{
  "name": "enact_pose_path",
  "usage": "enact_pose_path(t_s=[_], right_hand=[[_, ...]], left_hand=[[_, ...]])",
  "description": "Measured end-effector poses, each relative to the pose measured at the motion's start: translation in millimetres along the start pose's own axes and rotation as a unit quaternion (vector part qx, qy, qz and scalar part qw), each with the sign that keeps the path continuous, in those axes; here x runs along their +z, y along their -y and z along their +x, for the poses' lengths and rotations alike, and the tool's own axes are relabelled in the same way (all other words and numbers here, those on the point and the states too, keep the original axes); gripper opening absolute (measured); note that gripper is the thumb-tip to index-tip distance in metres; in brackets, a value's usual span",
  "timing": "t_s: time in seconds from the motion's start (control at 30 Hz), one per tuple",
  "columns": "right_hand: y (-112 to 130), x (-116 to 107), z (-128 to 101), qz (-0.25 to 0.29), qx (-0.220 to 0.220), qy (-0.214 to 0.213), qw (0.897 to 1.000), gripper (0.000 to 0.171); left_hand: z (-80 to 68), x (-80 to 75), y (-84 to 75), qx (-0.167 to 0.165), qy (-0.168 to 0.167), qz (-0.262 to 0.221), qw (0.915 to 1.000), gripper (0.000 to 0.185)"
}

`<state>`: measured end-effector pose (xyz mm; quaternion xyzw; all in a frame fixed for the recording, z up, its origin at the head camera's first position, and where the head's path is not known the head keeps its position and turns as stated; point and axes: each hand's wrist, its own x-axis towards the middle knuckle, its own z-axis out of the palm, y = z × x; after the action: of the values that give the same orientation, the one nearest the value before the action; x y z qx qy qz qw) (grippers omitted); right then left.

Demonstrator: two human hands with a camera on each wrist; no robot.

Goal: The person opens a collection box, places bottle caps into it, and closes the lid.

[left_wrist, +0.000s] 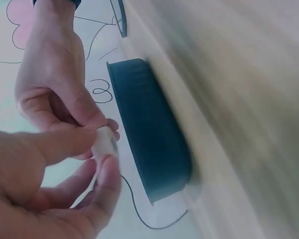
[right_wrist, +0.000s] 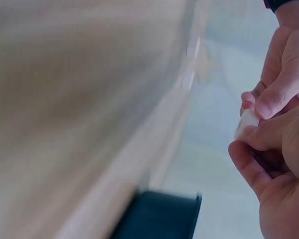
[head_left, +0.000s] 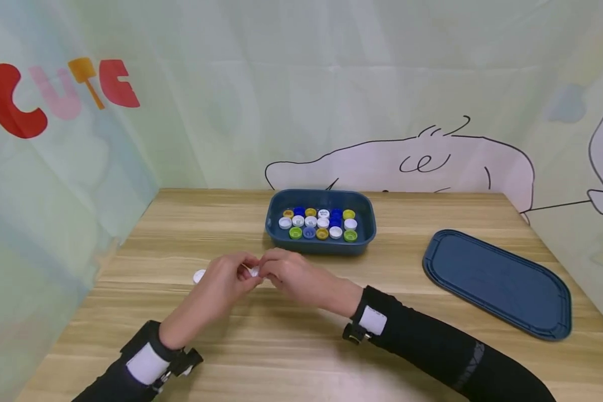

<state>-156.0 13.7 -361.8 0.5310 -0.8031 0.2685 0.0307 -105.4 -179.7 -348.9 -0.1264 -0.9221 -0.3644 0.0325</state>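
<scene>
Over the wooden table, both hands meet at one small white bottle cap (head_left: 254,272). My left hand (head_left: 222,280) pinches the cap between thumb and fingers, as the left wrist view shows, where the cap (left_wrist: 105,143) is seen edge-on. From the other side my right hand (head_left: 295,276) has thumb and fingertips on the same cap (right_wrist: 246,122), gripping its edge. Fingers hide much of it. Just left of the left hand, another white cap (head_left: 199,276) lies on the table, partly covered by that hand.
Beyond the hands stands a dark blue tray (head_left: 321,249) with rows of white, blue, yellow, green and amber caps. A flat dark blue lid (head_left: 497,285) lies at the right of the table (head_left: 281,357). Printed cloth walls (head_left: 231,111) close off the back and sides.
</scene>
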Motion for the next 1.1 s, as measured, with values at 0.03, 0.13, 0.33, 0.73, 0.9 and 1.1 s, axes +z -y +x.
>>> enact_pose_path(t_s=[0.03, 0.13, 0.33, 0.73, 0.9, 1.1], right_hand=[[-3.2, -4.1, -0.1, -0.006, 0.005, -0.010, 1.000, 0.015], [-11.4, -18.4, 0.2, -0.027, 0.022, -0.041, 0.999, 0.015], [-32.1, -45.2, 8.3, -0.040, 0.038, -0.110, 0.992, 0.012], [-82.8, -39.5, 25.1, -0.051, 0.139, -0.088, 0.985, 0.013], [-95.3, -32.2, 32.0, -0.050, 0.153, -0.059, 0.985, 0.013], [-107.9, -25.4, 37.1, -0.042, 0.157, -0.004, 0.987, 0.015]], left_hand=[[5.9, -0.1, -2.7, -0.006, -0.001, -0.008, 0.9999, 0.021], [23.9, -1.7, -11.1, 0.000, -0.014, -0.019, 0.9997, 0.018], [62.5, -6.0, -25.2, 0.041, -0.051, 0.004, 0.9979, 0.008], [115.8, 11.6, -5.4, 0.077, -0.043, 0.165, 0.9823, 0.011], [125.4, 19.1, -0.4, 0.094, -0.043, 0.255, 0.9615, 0.014], [131.0, 29.8, 1.1, 0.088, -0.015, 0.368, 0.9254, 0.022]])
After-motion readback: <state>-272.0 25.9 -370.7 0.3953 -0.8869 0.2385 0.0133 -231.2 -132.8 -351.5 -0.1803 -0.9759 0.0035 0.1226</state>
